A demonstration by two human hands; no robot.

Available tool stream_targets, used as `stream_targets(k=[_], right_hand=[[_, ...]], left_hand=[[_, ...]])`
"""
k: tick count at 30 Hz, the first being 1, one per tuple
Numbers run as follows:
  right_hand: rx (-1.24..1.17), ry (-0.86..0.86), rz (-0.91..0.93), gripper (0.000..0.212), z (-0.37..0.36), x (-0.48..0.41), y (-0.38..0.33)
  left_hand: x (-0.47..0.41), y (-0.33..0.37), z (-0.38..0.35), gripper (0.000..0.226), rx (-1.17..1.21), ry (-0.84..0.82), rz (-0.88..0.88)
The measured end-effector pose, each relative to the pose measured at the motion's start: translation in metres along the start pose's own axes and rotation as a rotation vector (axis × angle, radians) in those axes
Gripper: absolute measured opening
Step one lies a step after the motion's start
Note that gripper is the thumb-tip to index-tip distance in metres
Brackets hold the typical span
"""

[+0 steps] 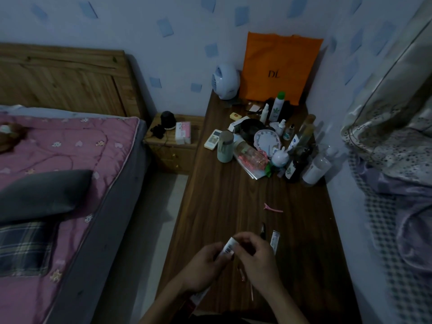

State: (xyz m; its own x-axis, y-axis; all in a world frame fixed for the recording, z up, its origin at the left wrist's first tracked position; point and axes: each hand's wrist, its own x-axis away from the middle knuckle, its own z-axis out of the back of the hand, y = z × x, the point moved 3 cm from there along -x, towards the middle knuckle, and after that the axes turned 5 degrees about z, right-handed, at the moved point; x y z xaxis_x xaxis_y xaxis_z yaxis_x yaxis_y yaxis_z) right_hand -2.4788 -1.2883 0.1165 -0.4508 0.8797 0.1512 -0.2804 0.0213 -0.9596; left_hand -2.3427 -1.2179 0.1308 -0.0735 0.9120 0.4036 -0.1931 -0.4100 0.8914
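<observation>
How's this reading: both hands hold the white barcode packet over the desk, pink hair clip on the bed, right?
Not quite: the head view shows the pink hair clip on the desk, not the bed. The left hand and right hand do hold the packet.

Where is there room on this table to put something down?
Free: bare table wood between the pink hair clip and the bottles, and the left edge this side of the green cup. Crowded: by the orange bag; small bits round the left hand and right hand.

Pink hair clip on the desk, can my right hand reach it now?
Likely yes: nothing tall stands between the right hand and the pink hair clip, though that hand holds a white packet.
</observation>
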Motion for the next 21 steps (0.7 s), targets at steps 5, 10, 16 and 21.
stream_targets(k=[5,10,16,21], right_hand=[[-0.086,0.069,-0.021,0.027,0.002,0.000,0.001],[-0.260,0.142,-0.172,0.025,0.003,0.003,0.009],[-0.108,0.046,-0.097,0.026,0.011,0.014,0.009],[-0.151,-0.041,-0.162,0.016,0.014,0.024,0.012]], left_hand=[[0.004,0.003,0.000,0.016,-0.114,0.008,-0.015],[0.009,0.005,0.001,0.022,-0.205,-0.024,-0.016],[0.013,0.006,0.005,0.022,-0.268,-0.063,0.016],[0.015,0.012,0.009,0.023,-0.407,-0.080,0.018]])
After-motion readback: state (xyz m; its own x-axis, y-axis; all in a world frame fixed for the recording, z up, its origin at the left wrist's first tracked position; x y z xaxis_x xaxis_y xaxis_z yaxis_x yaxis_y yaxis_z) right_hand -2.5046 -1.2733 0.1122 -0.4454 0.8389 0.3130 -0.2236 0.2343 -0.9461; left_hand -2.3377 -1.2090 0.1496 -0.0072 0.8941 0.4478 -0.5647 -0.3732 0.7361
